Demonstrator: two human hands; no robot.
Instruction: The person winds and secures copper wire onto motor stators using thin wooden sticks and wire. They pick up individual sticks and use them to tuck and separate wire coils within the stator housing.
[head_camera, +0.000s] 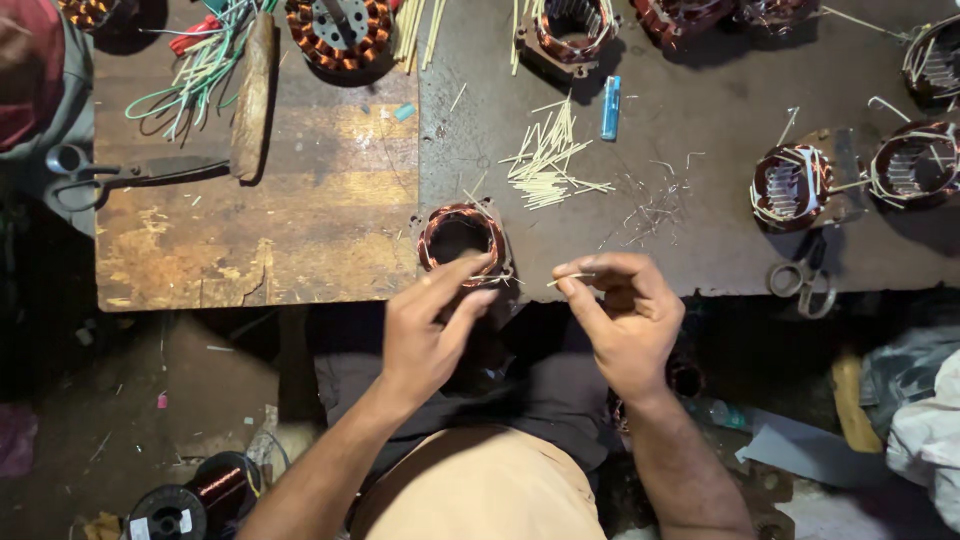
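- Head view: the left hand (430, 330) reaches up to a copper-wound stator (462, 240) at the near edge of the desk (700, 150); its fingers are spread loosely, the fingertips touching the stator's rim at about 5 o'clock, gripping nothing that I can see.
- The right hand (625, 320) sits just to the stator's 3 o'clock, thumb and forefinger pinched shut on a thin pale stick (572, 279) that points back toward the left hand.
- The two hands are close but apart, a small gap between them over the desk edge.
- At 1 o'clock from the stator lies a loose pile of pale sticks (548, 160), and beyond it, a small blue lighter (611, 107).
- Far out at 3 o'clock stand two more wound stators (790, 185), with scissors (805, 280) just below them near the edge.
- At 10 o'clock a wooden board (300, 200) lies on the desk, bearing a second pair of scissors (100, 175), a wooden mallet (252, 95) and green wires (195, 70).
- Down at 7 o'clock, on the floor, sits a spool of copper wire (205, 495).
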